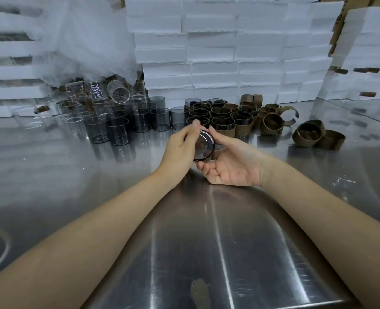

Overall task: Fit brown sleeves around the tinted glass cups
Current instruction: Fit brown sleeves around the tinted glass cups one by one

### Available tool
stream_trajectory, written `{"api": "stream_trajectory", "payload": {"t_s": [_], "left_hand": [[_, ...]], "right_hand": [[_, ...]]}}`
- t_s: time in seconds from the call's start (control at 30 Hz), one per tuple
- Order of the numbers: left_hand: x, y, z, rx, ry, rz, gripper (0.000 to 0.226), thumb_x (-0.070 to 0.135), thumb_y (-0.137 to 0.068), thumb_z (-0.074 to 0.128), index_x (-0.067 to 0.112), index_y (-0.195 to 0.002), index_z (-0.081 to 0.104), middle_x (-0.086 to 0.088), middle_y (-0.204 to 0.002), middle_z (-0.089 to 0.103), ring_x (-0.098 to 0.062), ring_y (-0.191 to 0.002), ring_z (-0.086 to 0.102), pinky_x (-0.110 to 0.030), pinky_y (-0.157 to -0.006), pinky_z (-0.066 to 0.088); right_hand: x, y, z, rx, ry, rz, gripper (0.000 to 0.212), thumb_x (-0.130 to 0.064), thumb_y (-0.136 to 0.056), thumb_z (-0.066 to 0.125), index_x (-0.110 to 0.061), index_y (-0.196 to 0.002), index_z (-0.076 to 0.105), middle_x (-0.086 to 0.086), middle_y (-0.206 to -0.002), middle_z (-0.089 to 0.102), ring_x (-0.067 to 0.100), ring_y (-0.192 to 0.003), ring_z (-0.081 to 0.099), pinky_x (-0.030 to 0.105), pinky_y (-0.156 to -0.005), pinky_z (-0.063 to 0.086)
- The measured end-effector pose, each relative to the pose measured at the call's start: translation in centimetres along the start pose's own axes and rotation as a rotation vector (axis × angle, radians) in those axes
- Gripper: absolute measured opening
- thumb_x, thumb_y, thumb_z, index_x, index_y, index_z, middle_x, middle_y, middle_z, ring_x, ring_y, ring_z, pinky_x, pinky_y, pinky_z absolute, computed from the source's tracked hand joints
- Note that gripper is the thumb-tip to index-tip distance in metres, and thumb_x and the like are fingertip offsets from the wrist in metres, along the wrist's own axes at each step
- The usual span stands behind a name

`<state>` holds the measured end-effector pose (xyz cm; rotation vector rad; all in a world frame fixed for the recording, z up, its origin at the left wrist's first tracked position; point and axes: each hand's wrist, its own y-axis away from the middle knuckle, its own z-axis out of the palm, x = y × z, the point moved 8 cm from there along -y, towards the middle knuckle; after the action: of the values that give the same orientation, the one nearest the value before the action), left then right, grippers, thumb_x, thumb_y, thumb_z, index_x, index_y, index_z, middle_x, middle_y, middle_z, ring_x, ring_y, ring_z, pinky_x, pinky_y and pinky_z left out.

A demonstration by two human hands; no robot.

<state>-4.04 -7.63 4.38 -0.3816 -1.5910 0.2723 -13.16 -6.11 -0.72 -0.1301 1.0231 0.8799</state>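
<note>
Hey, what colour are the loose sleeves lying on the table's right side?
Dull olive-brown; the loose sleeves show clearly in the head view.

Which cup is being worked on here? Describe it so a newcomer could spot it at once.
Find the wall of white foam boxes behind the steel table; rows of tinted cups stand before it. Nearer than those rows, one cup is held between the left hand and right hand. Only it is hand-held, tipped so a round end faces the camera.
</note>
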Motion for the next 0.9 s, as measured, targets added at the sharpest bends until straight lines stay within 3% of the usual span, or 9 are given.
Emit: {"api": "stream_trajectory", "payload": {"t_s": [0.13,0.23,0.43,0.5,0.57,0.63,0.7,0.8,0.9], "left_hand": [[-0.1,0.1,0.7,-0.123,-0.002,0.037,0.011,0.027,-0.099,0.056,0.026,-0.108,0.063,0.019,-0.094,0.071,0.002,-0.093,0.064,-0.019,-0.085,0.049],[0.0,0.4,1.1,-0.157,-0.107,0.119,0.038,0.017,-0.086,0.074,0.030,-0.116,0.054,0.027,-0.098,0.067,0.009,-0.095,0.061,-0.012,-0.083,0.046],[0.3,0.3,0.5,-0.071,-0.154,0.157,0.024,0.026,-0.105,0.043,0.017,-0.120,0.060,0.002,-0.109,0.067,-0.007,-0.099,0.063,-0.017,-0.086,0.051],[0.8,0.7,0.4,-0.058,-0.174,0.164,0.036,0.028,-0.107,0.033,0.013,-0.122,0.062,-0.003,-0.110,0.069,-0.007,-0.098,0.065,-0.012,-0.075,0.051],[1.3,0.8,0.1,-0.026,-0.193,0.177,0.043,0.030,-0.108,0.027,0.013,-0.125,0.063,0.002,-0.117,0.068,-0.005,-0.109,0.063,-0.015,-0.086,0.052],[2.3,1.0,0.3,-0.034,-0.315,0.271,0.042,0.027,-0.108,0.027,0.011,-0.130,0.060,0.004,-0.137,0.057,-0.008,-0.132,0.048,-0.023,-0.111,0.037],[2.9,1.6,1.8,-0.118,-0.532,0.384,0.043,0.026,-0.107,0.031,0.008,-0.141,0.050,-0.001,-0.153,0.041,-0.012,-0.146,0.028,-0.026,-0.121,0.019],[2.0,1.9,2.6,-0.167,-0.679,0.341,0.055,0.033,-0.106,0.035,0.009,-0.154,0.025,-0.003,-0.163,0.021,-0.012,-0.150,0.014,-0.024,-0.122,0.010],[1.0,1.3,1.8,-0.136,-0.629,0.202,0.077,0.041,-0.100,0.050,0.015,-0.157,0.006,0.000,-0.163,0.018,-0.010,-0.146,0.021,-0.018,-0.114,0.020]], "right_hand": [[-0.4,0.3,-0.1,0.027,0.001,-0.028,0.055,-0.061,-0.082,0.060,-0.008,-0.095,0.059,0.008,-0.073,0.058,0.013,-0.060,0.053,0.020,-0.057,0.046],[-0.6,0.5,-0.2,0.030,-0.029,-0.044,0.054,-0.063,-0.083,0.058,-0.010,-0.093,0.057,0.001,-0.067,0.053,0.010,-0.058,0.046,0.019,-0.055,0.040],[-0.9,0.1,0.4,0.004,0.053,-0.118,0.066,-0.070,-0.076,0.059,-0.008,-0.099,0.060,0.008,-0.079,0.059,0.014,-0.067,0.055,0.021,-0.062,0.048],[-1.1,0.0,0.7,0.025,0.135,-0.190,0.055,-0.059,-0.072,0.070,-0.010,-0.097,0.066,0.009,-0.084,0.063,0.014,-0.071,0.060,0.020,-0.063,0.052],[-1.6,0.0,0.5,0.099,0.207,-0.282,0.034,-0.034,-0.072,0.079,-0.012,-0.094,0.065,0.009,-0.082,0.064,0.012,-0.066,0.060,0.018,-0.058,0.051],[-2.8,0.3,-0.3,0.241,0.360,-0.427,0.025,-0.010,-0.078,0.077,-0.011,-0.095,0.058,0.007,-0.077,0.062,0.011,-0.060,0.057,0.017,-0.051,0.046],[-4.1,1.1,-1.1,0.437,0.585,-0.566,0.029,0.002,-0.080,0.071,-0.006,-0.100,0.052,0.004,-0.067,0.060,0.014,-0.053,0.054,0.021,-0.046,0.043],[-4.9,2.3,-0.9,0.635,0.936,-0.680,0.033,-0.006,-0.075,0.070,-0.011,-0.096,0.044,0.001,-0.066,0.061,0.011,-0.048,0.056,0.024,-0.047,0.042],[-4.8,2.6,0.5,0.595,1.165,-0.771,0.042,-0.012,-0.072,0.073,-0.031,-0.083,0.037,-0.022,-0.070,0.061,-0.005,-0.057,0.056,0.009,-0.056,0.039]]}}
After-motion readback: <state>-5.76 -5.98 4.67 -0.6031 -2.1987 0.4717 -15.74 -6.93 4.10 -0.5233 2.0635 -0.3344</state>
